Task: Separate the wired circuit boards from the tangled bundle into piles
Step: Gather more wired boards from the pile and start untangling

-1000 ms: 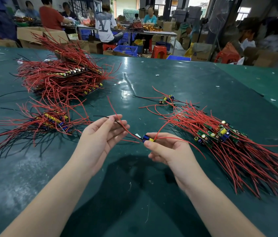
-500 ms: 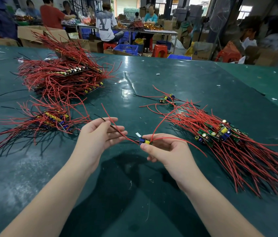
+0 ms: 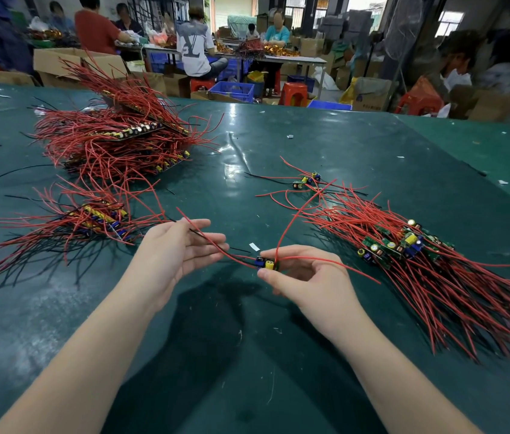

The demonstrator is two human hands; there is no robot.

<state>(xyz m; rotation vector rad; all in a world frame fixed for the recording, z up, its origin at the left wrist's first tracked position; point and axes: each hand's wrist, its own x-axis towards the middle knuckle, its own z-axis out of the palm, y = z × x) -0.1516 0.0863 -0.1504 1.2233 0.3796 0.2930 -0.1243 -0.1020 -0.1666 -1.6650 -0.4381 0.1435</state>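
My right hand [image 3: 307,277] pinches a small circuit board [image 3: 265,264] with a blue part and a yellow capacitor; red and black wires trail from it. Those wires [image 3: 213,242] run left across the straight fingers of my left hand [image 3: 172,249], which lies palm up under them. To the right lies the tangled bundle [image 3: 404,245] of green boards with long red wires. A small pile of wired boards [image 3: 100,216] lies at the left, and a larger heap [image 3: 122,142] behind it. A single wired board [image 3: 305,180] rests apart at centre back.
The green table [image 3: 247,355] stretches around my arms. Small white scraps [image 3: 254,246] lie on it. Beyond the far edge are cardboard boxes [image 3: 59,62], blue crates [image 3: 231,89], red stools [image 3: 292,93] and several seated people working at another table.
My right hand has turned the board so its yellow capacitor shows, and both hands have drifted slightly left. My left hand's fingers have spread a little under the wires.
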